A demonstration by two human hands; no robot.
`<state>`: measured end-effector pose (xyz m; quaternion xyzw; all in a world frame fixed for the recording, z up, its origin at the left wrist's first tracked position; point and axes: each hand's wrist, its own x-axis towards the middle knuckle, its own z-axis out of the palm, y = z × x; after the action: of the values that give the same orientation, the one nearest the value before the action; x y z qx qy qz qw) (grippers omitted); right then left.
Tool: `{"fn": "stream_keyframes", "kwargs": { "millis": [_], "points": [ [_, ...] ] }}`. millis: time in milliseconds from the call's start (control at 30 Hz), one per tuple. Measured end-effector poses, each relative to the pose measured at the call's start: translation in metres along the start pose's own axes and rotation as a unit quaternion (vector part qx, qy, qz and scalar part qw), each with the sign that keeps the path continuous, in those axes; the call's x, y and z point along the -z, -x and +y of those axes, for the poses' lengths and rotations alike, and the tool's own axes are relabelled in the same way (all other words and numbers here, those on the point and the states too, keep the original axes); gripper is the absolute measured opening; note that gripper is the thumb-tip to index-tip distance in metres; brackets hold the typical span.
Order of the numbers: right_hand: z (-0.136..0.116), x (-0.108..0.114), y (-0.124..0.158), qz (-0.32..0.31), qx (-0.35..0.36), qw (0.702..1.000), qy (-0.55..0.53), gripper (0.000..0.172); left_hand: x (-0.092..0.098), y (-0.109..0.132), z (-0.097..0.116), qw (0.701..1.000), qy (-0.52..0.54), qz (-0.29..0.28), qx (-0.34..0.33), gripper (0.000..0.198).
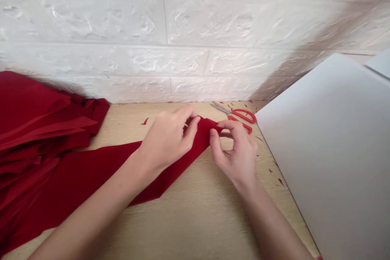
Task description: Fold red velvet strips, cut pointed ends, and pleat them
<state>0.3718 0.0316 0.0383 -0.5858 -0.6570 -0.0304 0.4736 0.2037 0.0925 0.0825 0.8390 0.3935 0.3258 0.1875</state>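
Note:
A long strip of dark red cloth [91, 174] lies across the wooden table [189, 211], running from the lower left up to the middle. My left hand [167, 138] pinches the strip's far end from above. My right hand [236, 154] pinches the same end at its right corner, thumb and forefinger closed on the fabric. Both hands meet at the tip of the cloth.
Red-handled scissors [239, 114] lie just behind my right hand near the white brick wall [195, 32]. A heap of folded red cloth [39, 130] fills the left side. A large white board [332, 150] covers the right. Small red scraps [144, 121] dot the table.

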Motion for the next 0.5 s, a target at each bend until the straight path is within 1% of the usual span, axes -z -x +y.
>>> {"fn": "stream_keyframes", "kwargs": {
  "millis": [133,200,267,333,433,500],
  "points": [
    [0.004,0.004,-0.002,-0.051,0.034,0.998,-0.027,0.017,-0.003,0.003,-0.004,0.993,-0.074,-0.018,-0.088,0.021],
    [0.004,0.007,-0.004,-0.076,0.034,0.995,-0.057,0.016,-0.004,0.004,-0.005,0.989,-0.090,-0.015,-0.119,0.022],
    [0.004,0.010,-0.006,-0.093,0.016,0.992,-0.087,0.010,-0.004,0.004,-0.005,0.985,-0.101,-0.008,-0.142,0.023],
    [0.005,0.012,-0.008,-0.095,-0.001,0.991,-0.095,0.004,-0.005,0.004,-0.005,0.983,-0.108,-0.007,-0.148,0.022],
    [0.009,0.013,-0.008,-0.075,-0.003,0.995,-0.071,0.009,-0.005,0.003,-0.003,0.987,-0.101,-0.020,-0.126,0.023],
    [0.009,0.013,-0.008,-0.064,-0.003,0.996,-0.058,0.010,-0.004,0.002,-0.001,0.992,-0.073,-0.024,-0.101,0.022]
  ]
}}
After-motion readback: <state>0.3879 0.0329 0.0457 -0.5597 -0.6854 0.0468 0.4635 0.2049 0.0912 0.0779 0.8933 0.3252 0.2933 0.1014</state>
